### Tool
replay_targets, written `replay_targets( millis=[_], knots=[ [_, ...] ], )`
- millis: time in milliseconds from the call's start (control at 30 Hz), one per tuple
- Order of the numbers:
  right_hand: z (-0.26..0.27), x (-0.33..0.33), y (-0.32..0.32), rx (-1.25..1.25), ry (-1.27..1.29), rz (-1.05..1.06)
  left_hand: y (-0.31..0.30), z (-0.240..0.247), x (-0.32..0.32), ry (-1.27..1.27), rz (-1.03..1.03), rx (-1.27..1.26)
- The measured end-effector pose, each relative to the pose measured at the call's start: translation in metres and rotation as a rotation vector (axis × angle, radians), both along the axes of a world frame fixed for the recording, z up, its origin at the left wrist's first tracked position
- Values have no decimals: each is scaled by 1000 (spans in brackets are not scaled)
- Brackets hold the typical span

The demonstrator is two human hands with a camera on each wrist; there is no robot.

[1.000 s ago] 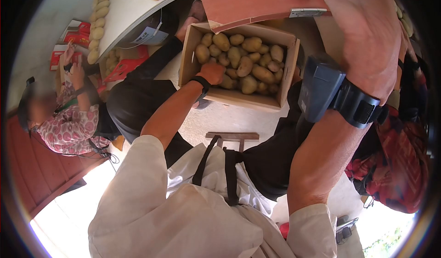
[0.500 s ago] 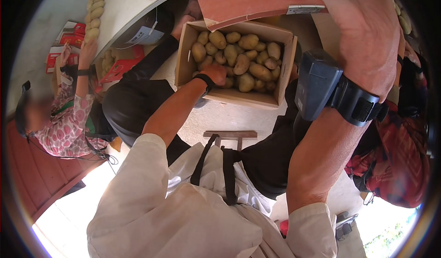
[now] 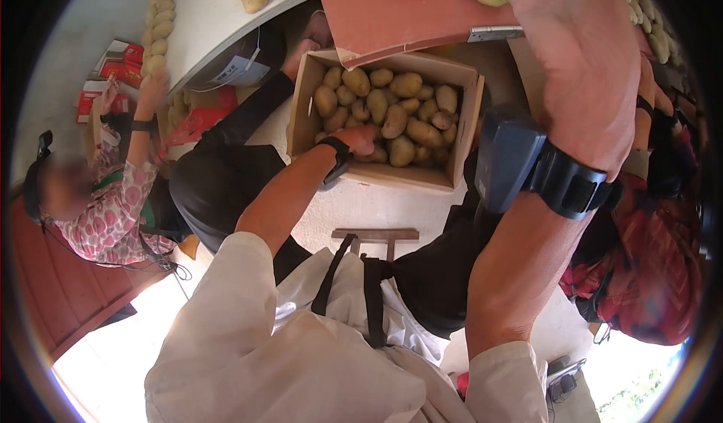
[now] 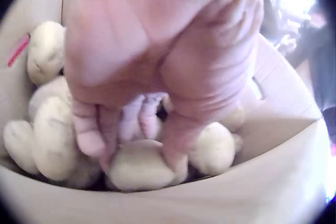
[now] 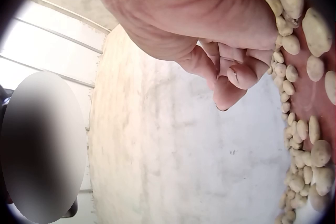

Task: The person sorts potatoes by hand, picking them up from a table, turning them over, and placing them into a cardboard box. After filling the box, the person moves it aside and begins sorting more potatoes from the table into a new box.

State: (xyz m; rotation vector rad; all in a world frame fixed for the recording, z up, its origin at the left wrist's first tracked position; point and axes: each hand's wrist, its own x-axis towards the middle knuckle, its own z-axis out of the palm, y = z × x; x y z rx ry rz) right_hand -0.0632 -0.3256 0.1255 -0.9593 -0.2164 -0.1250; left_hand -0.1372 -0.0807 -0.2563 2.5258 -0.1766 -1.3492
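My left hand [image 3: 357,140] reaches into a cardboard box [image 3: 461,163] full of potatoes [image 3: 395,120]. In the left wrist view its thumb and fingers grip a potato [image 4: 140,167] at the near wall of the box, with other potatoes around it. High at the right, my right hand [image 3: 565,31] is raised over the red tabletop [image 3: 399,16]. The right wrist view shows its fingers [image 5: 229,92] loosely curled with nothing held, beside scattered potatoes [image 5: 315,69].
A white table [image 3: 218,16] at the upper left bears a row of potatoes along its edge. One person [image 3: 113,212] sits at the left; another in a red patterned garment [image 3: 640,272] is at the right. A small wooden stand [image 3: 376,235] is on the floor between my legs.
My left hand has shifted slightly right within the box. The right hand has moved a little left over the red tabletop. The person at the left has raised a hand toward the potato row.
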Motion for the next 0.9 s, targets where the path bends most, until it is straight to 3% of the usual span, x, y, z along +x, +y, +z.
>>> replay_targets(
  millis=[67,167,267,300,367,500,567,600,733,900],
  knots=[
    [4,0,1,23,68,-14,10,6,-8,-103,58,-338],
    [18,1,4,51,187,-22,8,56,-5,37,111,-188],
    [-2,19,-10,21,169,51,22,82,-26,-47,364,-375],
    [-5,24,-8,4,141,106,20,97,-28,-68,363,-372],
    [-7,22,-9,1,125,74,18,131,-31,168,709,-431],
    [-7,21,-10,32,126,87,27,186,-47,143,871,-661],
    [-7,21,-10,34,165,56,29,211,-48,191,1035,-991],
    [-6,20,-10,37,169,49,27,231,-43,170,1084,-974],
    [-2,19,-11,21,187,28,23,278,-5,52,1048,-1129],
    [-2,20,-13,19,220,17,20,277,78,-215,973,-1199]
  ],
)
